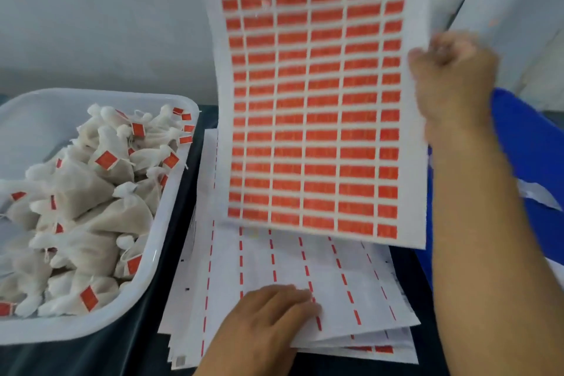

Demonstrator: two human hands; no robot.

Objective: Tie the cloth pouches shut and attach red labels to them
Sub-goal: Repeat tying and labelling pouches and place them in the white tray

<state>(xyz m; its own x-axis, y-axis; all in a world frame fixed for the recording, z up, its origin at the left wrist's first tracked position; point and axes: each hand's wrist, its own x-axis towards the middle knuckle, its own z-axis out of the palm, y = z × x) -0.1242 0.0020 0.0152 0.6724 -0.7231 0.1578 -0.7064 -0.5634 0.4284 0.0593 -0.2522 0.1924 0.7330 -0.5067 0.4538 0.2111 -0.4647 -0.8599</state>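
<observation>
Two hands are at work on label stock, not on any pouch, so I judge this a restocking step. My right hand (454, 79) is raised at the right edge of a full sheet of red labels (314, 94), its fingers curled round that edge in a pinch, holding the sheet upright and clear of the table. Held this way, the printed face is turned toward me and every row of red rectangles looks intact, though the picture is blurred and I cannot read any print.

My left hand (268, 314) lies flat on the stack of spent backing sheets (351, 281) below, fingers straight and pressing down. I take that as pinning the stack, so the loose sheets don't slide or lift with the fresh one. Those sheets carry only thin red dashes where labels have been peeled off, and they sit fanned and uneven on the dark tabletop (164, 256).

To the left, just beside the stack, a white plastic tub (171, 223) holds a heap of cloth pouches (82, 210). The ones I can see are gathered shut at the neck, and many show a small red label, so they look like finished work collected out of the way. No untied pouch is in view. Something blue (531, 162) lies behind my right forearm at the right edge; I cannot tell what it is.

I expect the fresh sheet needs laying flat within reach before peeling can begin.
</observation>
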